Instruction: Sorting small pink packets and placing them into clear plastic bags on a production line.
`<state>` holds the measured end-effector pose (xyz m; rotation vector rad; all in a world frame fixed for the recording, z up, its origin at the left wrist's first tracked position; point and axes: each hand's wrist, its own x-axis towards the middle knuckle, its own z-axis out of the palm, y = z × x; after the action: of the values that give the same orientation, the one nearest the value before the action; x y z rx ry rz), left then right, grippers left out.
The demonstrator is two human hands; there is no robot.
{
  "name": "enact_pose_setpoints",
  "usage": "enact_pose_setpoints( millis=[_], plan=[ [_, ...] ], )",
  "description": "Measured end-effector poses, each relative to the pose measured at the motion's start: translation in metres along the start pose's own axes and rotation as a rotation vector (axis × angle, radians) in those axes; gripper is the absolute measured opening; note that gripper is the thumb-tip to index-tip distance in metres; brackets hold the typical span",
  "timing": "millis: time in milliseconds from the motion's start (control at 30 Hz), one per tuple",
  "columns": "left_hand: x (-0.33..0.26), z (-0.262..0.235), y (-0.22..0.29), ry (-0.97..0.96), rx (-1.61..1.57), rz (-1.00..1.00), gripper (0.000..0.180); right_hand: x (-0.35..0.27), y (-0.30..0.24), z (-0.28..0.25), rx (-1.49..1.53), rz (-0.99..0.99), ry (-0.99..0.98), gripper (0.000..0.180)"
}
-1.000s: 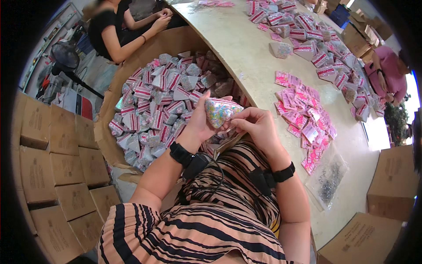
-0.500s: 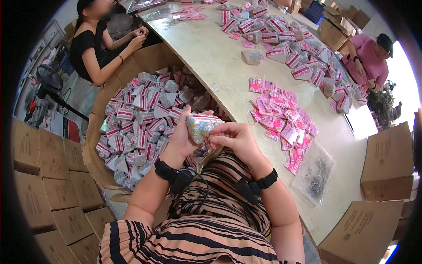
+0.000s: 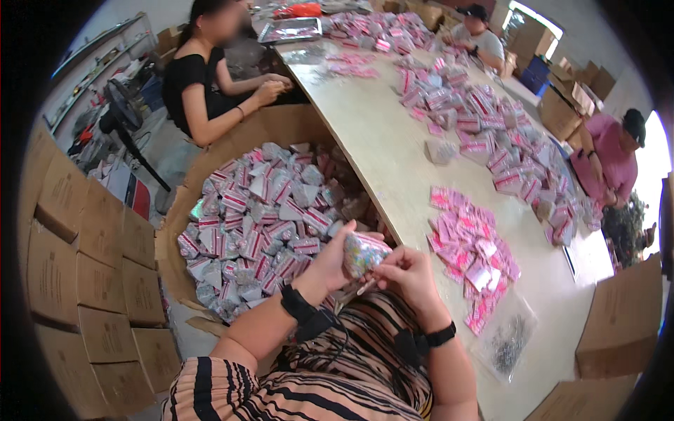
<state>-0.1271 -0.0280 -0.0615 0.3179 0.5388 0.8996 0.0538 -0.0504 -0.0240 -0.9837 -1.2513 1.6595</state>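
Long pale table (image 3: 393,151) runs diagonally through the frame's centre; left of it, a cardboard bin (image 3: 281,130) holds packets. At lower centre, left hand (image 3: 335,261) and right hand (image 3: 409,275) pinch 1 glittery pouch (image 3: 365,252).

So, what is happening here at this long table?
A person holds a small glittery packet in the left hand, and the right hand works at its lower end. Beside them a big cardboard bin is full of finished packets. Pink cards lie on the table, where other people also work.
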Motion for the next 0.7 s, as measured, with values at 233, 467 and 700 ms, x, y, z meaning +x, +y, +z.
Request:
enact_pose_setpoints(
  millis=[233,467,700],
  plan=[
    [-0.002,-0.002,-0.001,-0.017,0.047,-0.056,0.065,-0.001,-0.01,0.002,-0.043,0.043,0.003,0.012],
    [-0.003,-0.008,0.005,-0.077,0.336,-0.188,0.072,0.013,-0.05,-0.038,-0.319,-0.046,-0.004,0.012],
    [0.003,-0.016,0.003,0.022,0.375,-0.165,0.047,0.034,-0.192,-0.138,-0.711,-0.572,0.569,0.011]
  ],
)
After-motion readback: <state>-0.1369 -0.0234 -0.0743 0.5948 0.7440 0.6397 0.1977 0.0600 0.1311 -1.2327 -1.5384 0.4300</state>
